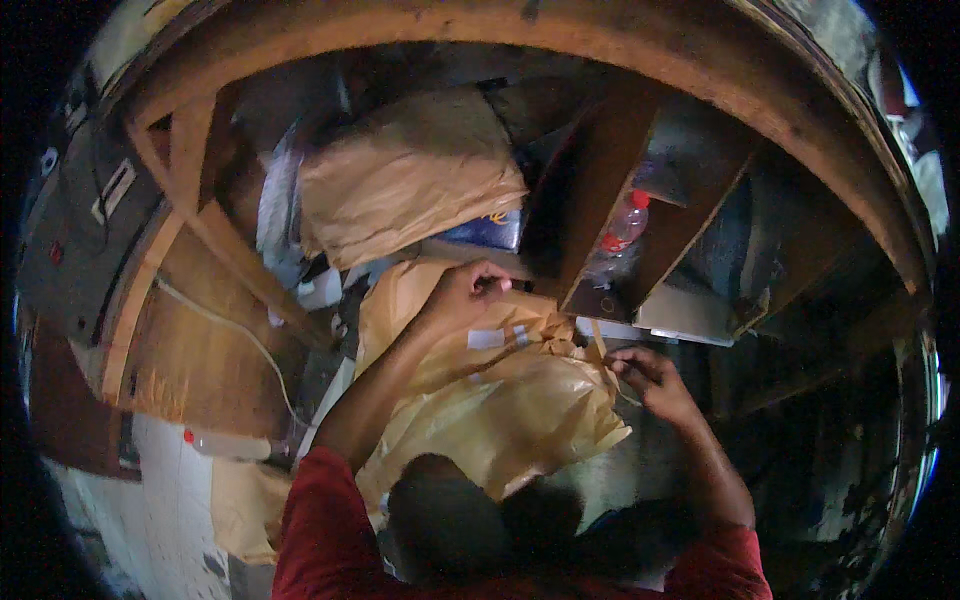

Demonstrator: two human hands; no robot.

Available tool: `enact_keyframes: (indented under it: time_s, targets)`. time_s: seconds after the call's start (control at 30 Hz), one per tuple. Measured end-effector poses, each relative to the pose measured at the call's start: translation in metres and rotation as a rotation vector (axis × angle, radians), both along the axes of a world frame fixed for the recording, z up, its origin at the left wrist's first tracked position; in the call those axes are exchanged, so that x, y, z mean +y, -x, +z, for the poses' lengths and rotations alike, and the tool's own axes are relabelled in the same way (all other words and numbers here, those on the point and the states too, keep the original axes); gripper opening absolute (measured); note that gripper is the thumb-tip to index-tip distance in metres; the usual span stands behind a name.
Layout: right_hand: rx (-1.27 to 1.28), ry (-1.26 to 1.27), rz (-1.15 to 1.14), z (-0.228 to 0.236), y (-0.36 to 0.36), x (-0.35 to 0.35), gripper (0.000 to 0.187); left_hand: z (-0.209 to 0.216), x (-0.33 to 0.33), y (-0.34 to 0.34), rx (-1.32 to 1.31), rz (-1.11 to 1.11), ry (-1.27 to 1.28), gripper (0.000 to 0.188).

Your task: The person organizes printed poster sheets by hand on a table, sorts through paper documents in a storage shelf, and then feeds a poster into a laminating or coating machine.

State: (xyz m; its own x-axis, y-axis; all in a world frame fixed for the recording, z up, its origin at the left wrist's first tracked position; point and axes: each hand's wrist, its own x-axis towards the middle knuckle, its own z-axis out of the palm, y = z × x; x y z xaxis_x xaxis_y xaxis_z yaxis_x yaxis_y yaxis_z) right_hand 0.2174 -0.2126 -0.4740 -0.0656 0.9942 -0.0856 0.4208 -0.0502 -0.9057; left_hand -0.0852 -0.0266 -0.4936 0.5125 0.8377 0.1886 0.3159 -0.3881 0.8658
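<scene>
Mid-frame, left hand (470,288) and right hand (655,385) are apart by brown paper (490,415), maybe to steady it; I can't tell their grip

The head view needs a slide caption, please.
Left hand over crumpled brown paper, right hand beside it, red-capped bottle beyond.

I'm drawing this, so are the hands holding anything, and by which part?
I can't tell: the left hand is over the brown paper, the right hand by its edge; it's too blurry.
</scene>
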Motion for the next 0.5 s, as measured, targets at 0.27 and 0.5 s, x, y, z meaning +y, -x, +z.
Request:
enact_keyframes:
  time_s: [0.27, 0.5]
  targets:
    - [0.02, 0.093, -0.27, 0.013, -0.029, -0.062, 0.014, -0.049, 0.185, -0.114, -0.239, 0.16, -0.279, 0.027]
    - [-0.038, 0.131, -0.499, 0.065, -0.026, -0.105, 0.013, -0.016, 0.313, -0.197, 0.022, 0.396, -0.887, 0.041]
